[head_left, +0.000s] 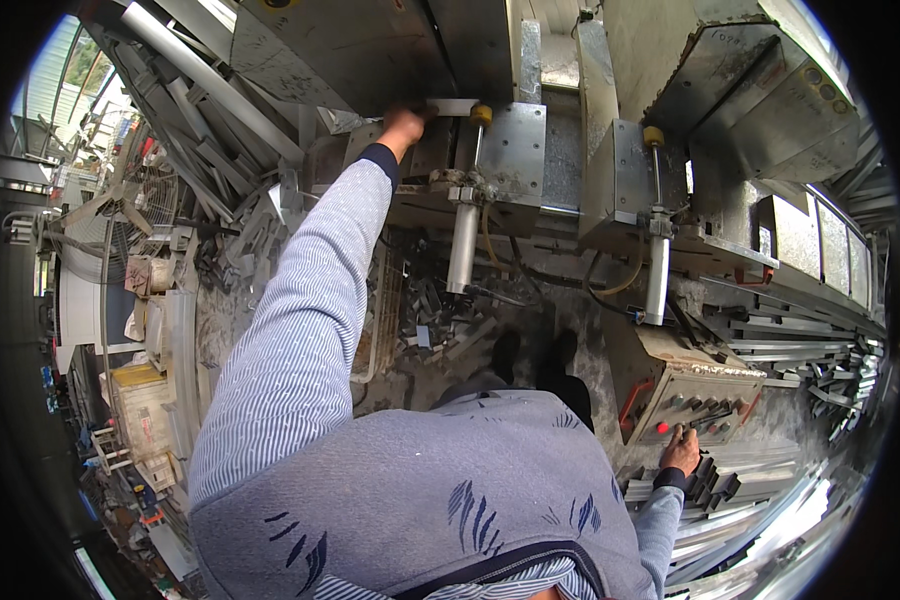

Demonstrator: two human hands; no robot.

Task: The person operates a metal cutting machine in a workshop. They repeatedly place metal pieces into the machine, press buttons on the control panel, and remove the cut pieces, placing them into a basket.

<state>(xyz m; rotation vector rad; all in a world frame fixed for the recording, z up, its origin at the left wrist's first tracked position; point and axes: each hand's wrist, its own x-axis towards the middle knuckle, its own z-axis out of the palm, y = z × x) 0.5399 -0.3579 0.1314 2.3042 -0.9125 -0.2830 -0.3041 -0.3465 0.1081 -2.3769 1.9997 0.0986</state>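
Observation:
My left arm stretches forward to a metal cutting machine. There my left hand [405,126] is closed at the end of a short pale metal bar [454,107] on the machine bed, its fingertips partly in shadow under the metal hood [370,50]. A yellow-tipped clamp cylinder [464,240] stands at the bar's right end. Low on the right, my right hand [681,452] is at the front of a control box [692,375], fingers stretched toward its knobs and apart. A red button [662,427] is just left of those fingers.
A second clamp cylinder [657,265] and hood [770,100] stand to the right. Metal offcuts [440,315] litter the floor ahead of my feet. Long metal profiles [790,350] are stacked at right, others [210,80] lean at far left. A fan [115,215] stands left.

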